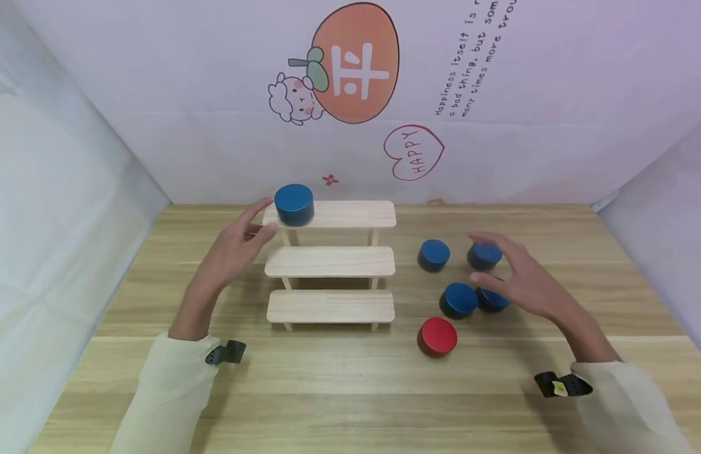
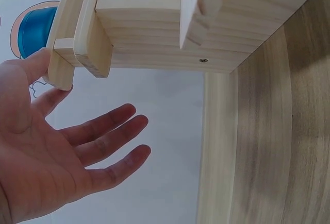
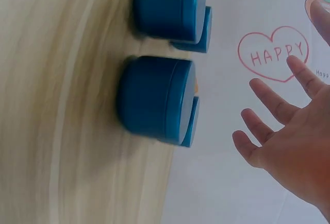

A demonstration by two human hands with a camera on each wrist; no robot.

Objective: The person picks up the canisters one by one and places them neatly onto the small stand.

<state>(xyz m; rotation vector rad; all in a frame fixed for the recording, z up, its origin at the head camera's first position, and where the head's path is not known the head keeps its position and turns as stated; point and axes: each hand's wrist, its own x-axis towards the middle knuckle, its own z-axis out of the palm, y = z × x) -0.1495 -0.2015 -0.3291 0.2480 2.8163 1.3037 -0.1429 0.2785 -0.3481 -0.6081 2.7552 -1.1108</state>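
Note:
A round blue tin (image 1: 294, 205) stands on the left end of the top tier of a three-tier wooden stand (image 1: 330, 261). Beside that end is my left hand (image 1: 235, 243), its thumb and index finger spread around the tier's edge, close to the tin. The left wrist view shows the other fingers (image 2: 111, 149) extended and holding nothing; whether the thumb touches the wood is hard to tell. My right hand (image 1: 517, 277) hovers, fingers apart and holding nothing, over several blue tins (image 1: 459, 300) right of the stand. It partly covers two of them.
A red tin (image 1: 437, 337) sits in front of the blue ones on the wood-grain table (image 1: 339, 391). White sheeting (image 1: 214, 126) with cartoon prints and lettering rises behind the table, and more sheeting flanks both sides.

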